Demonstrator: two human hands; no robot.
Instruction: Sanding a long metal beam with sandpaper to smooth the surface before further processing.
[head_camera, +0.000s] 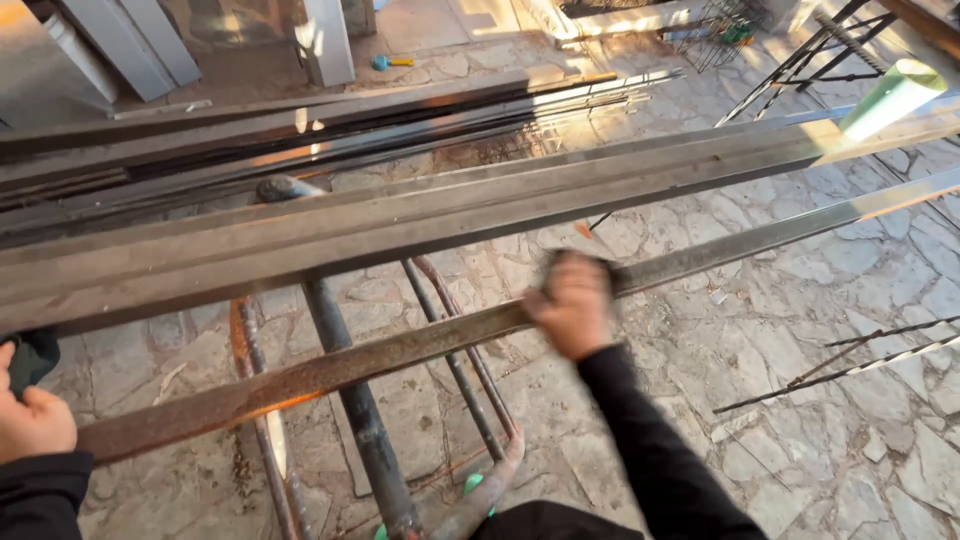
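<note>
Evidently the rusty steel bar (400, 352) lies slantwise across a tubular metal stand (360, 420), running from 8 o'clock up toward 2 o'clock, so its length stays raised above the stone floor (800, 400). The right hand (575, 305) presses a dark cloth (575, 262) onto the bar near centre, fingers curled over it. The left hand (30, 420), at 8 o'clock, closes round the bar's near end, apparently steadying it. Further steel bars (400, 215) rest alongside, toward 12 o'clock.

Sunlit irregular stone-paved floor (800, 330)
</note>
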